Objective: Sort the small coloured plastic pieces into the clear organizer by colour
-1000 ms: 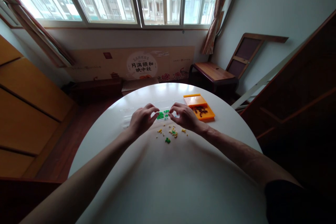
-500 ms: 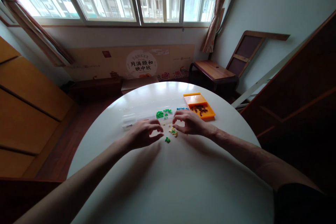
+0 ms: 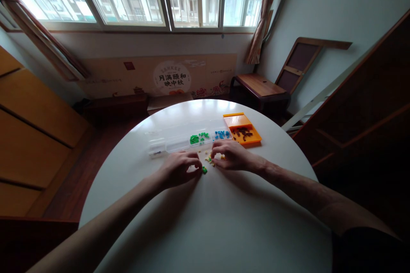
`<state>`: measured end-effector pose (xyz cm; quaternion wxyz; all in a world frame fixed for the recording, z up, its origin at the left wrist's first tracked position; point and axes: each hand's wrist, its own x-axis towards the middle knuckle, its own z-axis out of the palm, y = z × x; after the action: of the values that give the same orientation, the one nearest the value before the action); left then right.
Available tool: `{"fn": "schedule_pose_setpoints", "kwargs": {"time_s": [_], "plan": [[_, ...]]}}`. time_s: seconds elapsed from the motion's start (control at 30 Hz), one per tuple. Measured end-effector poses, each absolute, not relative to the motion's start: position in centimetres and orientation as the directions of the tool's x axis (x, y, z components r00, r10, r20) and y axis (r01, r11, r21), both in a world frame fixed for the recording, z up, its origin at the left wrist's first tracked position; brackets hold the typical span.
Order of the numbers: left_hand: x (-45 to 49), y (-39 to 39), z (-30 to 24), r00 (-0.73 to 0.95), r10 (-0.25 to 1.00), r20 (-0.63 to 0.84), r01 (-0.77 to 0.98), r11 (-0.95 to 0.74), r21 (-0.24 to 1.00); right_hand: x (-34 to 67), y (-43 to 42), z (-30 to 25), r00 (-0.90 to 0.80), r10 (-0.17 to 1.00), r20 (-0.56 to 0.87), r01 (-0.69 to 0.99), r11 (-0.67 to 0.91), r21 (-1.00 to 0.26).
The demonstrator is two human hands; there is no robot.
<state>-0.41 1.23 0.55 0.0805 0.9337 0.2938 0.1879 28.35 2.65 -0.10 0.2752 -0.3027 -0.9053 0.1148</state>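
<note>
Your left hand (image 3: 180, 165) and your right hand (image 3: 233, 153) had come back toward you, from the clear case (image 3: 175, 146) to the loose pieces (image 3: 210, 161) lying in front of it on the worktop (image 3: 205, 226). This suggested that the work had passed from the case to these pieces. Closest to you lay a green clump (image 3: 204, 170); the left fingertips had arrived just beside it, thumb and index finger almost together, but whether they already gripped it could not be told. Your right hand was bent over the yellow and pale pieces, its thumb and fingers curled inward, and also there one could not tell if something was pinched. Behind, the case held green pieces (image 3: 194, 139) and blue pieces (image 3: 222, 135); the blue ones, mostly covered by your right hand one second before, were now visible. Just beside the case's right end lay an orange tray (image 3: 255, 138) with dark pieces (image 3: 244, 133).
</note>
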Motion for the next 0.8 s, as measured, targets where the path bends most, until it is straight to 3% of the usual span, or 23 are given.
{"fn": "schedule_pose_setpoints", "kwargs": {"time_s": [0.23, 0.43, 0.57, 0.7, 0.8], "plan": [[-0.9, 1.6, 1.0, 0.719, 0.611, 0.331, 0.573, -0.791, 0.215, 27.6, 2.0, -0.1, -0.635, 0.668, 0.388, 0.562, 0.744, -0.362], [-0.7, 4.8, 2.2, 0.484, 0.727, 0.487, 0.753, -0.629, 0.19, 27.1, 1.7, 0.0, -0.606, 0.71, 0.359, 0.623, 0.704, -0.342], [0.0, 6.6, 2.2, 0.381, 0.789, 0.483, 0.824, -0.527, 0.21, 27.0, 1.5, 0.3, -0.6, 0.733, 0.322, 0.633, 0.68, -0.37], [0.3, 6.5, 1.7, 0.389, 0.795, 0.465, 0.818, -0.53, 0.222, 27.0, 1.4, 0.4, -0.6, 0.734, 0.319, 0.622, 0.678, -0.391], [0.1, 5.5, 1.6, 0.516, 0.736, 0.439, 0.736, -0.643, 0.213, 27.2, 1.4, 0.3, -0.596, 0.737, 0.32, 0.616, 0.675, -0.407]]}}
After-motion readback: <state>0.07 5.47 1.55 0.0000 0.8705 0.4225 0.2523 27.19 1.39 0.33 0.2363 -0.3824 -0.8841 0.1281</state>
